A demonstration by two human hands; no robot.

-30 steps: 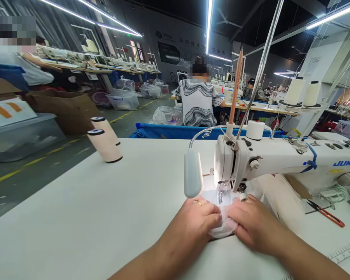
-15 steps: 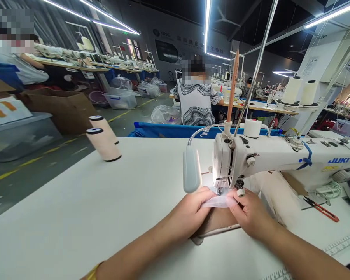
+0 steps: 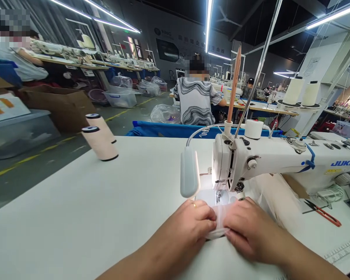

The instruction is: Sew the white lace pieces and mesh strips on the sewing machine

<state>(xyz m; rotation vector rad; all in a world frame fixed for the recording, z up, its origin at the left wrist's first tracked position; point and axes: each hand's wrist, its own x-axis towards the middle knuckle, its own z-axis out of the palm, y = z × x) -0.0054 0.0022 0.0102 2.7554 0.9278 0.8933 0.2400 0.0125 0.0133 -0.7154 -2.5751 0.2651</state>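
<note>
A thin, sheer whitish fabric (image 3: 219,217) lies just in front of the presser foot (image 3: 218,196) of a white sewing machine (image 3: 271,153). My left hand (image 3: 192,221) pinches the fabric's left side, a ring on one finger. On the other side my right hand (image 3: 251,227) grips it with thumb and fingers closed. Both hands rest low at the machine bed, close together. Part of the fabric is hidden under the fingers. A pale bundle of similar sheer cloth (image 3: 277,198) lies beneath the machine arm.
A lamp (image 3: 189,173) hangs left of the needle. Two thread cones (image 3: 100,144) stand at the table's left edge. Red-handled snips (image 3: 323,214) and a clear ruler (image 3: 344,247) lie at right. A co-worker (image 3: 196,97) sits ahead, another person (image 3: 14,58) at far left.
Both hands have come back toward me from the presser foot, drawing the sheer fabric with them. More of the fabric and the needle area now shows.
</note>
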